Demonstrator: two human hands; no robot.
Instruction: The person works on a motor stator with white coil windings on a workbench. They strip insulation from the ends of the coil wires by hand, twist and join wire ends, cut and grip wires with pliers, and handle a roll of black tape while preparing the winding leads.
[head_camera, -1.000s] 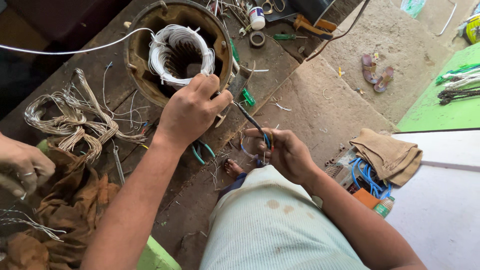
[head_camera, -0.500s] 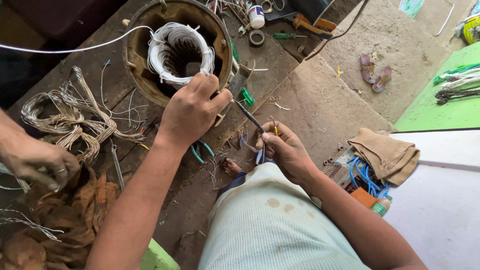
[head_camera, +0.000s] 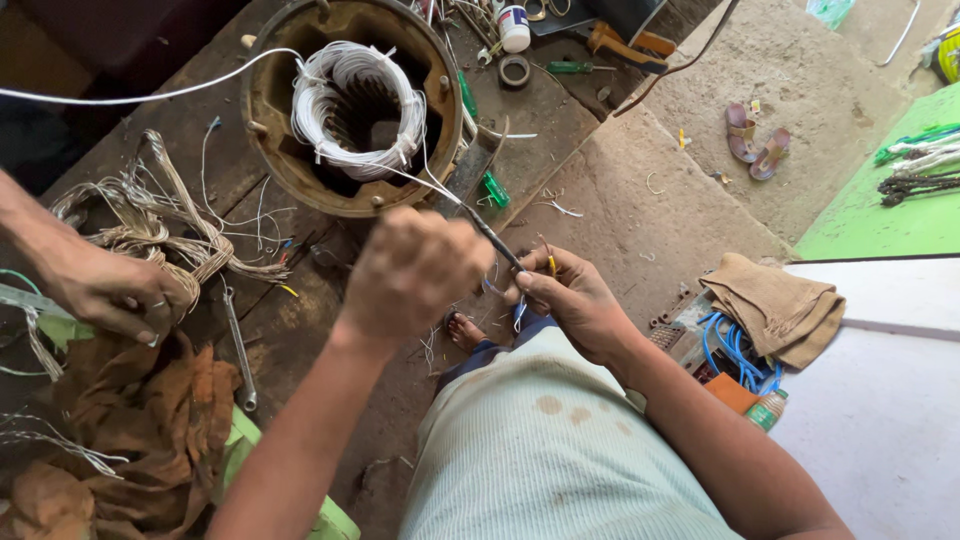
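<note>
Daylit workshop seen from above. Worn wooden workbench (head_camera: 560, 110), dark and scratched, fills upper left. Beyond it rough concrete floor (head_camera: 800, 100), dusty, pair of sandals (head_camera: 755, 150) lying on it. Green surface (head_camera: 880, 215) at right edge carries bundled cables. White slab (head_camera: 880, 400) in lower right, folded tan cloth (head_camera: 775, 305) on its corner, blue wire coil (head_camera: 735, 350) just beside. Brown rags (head_camera: 130, 420) heaped lower left
</note>
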